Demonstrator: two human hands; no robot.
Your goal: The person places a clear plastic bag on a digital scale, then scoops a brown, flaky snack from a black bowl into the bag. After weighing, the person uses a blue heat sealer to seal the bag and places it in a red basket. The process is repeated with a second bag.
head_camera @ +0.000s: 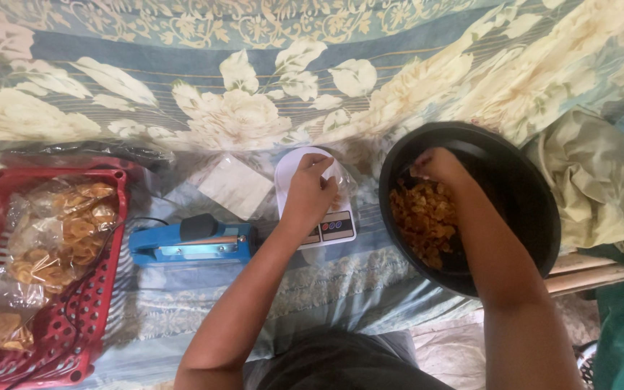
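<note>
My left hand (310, 191) rests over a white kitchen scale (299, 160) and pinches the top of a clear plastic bag (342, 180) standing on it. My right hand (438, 166) reaches into a large black bowl (521, 188) at the right, fingers closed among golden fried chips (422, 220) heaped in its lower left half. What the right fingers grip is hidden by the hand itself.
A blue heat sealer (189, 242) lies left of the scale. A red plastic basket (84, 318) at far left holds several sealed bags of chips (59, 231). Loose clear bags (234, 184) lie behind. A floral cloth (254, 79) covers the surface; crumpled fabric (601, 188) sits right.
</note>
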